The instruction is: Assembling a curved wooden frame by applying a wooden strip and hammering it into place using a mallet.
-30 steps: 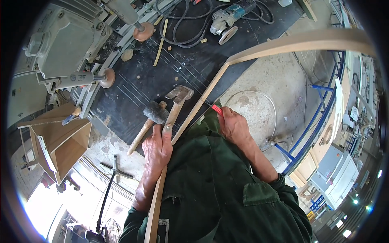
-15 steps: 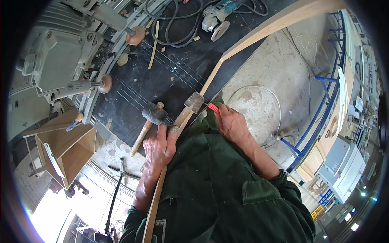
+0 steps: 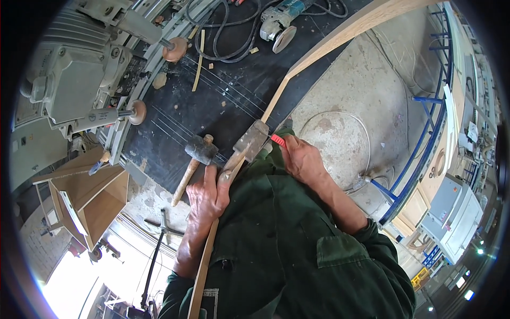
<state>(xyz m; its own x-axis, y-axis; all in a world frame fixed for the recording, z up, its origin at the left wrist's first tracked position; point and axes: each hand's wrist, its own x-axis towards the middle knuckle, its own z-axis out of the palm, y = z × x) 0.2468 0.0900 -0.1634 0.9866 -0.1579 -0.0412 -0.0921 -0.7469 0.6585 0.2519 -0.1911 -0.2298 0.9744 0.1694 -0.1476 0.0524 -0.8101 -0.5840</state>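
Observation:
A long, thin curved wooden strip (image 3: 289,80) runs from the far right over the black tabletop and past my body. My left hand (image 3: 208,194) is closed around its near part, thumb on top. In my right hand (image 3: 303,159) is a red-handled tool (image 3: 278,140). Its worn, grey-brown oblong head (image 3: 251,141) lies over the strip, just beyond my left thumb; whether it touches the wood cannot be told. Beside my left fingers a black-headed mallet (image 3: 201,150) lies with its wooden handle pointing toward me.
An angle grinder (image 3: 279,26) and its looped cable (image 3: 218,37) lie at the table's far side. Grey machinery (image 3: 74,74) with round wooden pads stands left. Below it is an open wooden box (image 3: 90,202). A blue metal frame (image 3: 411,175) curves along the right.
The tool's head has shifted slightly left and nearer along the strip, and more of its broad face shows. Both hands stay almost in place, still gripping.

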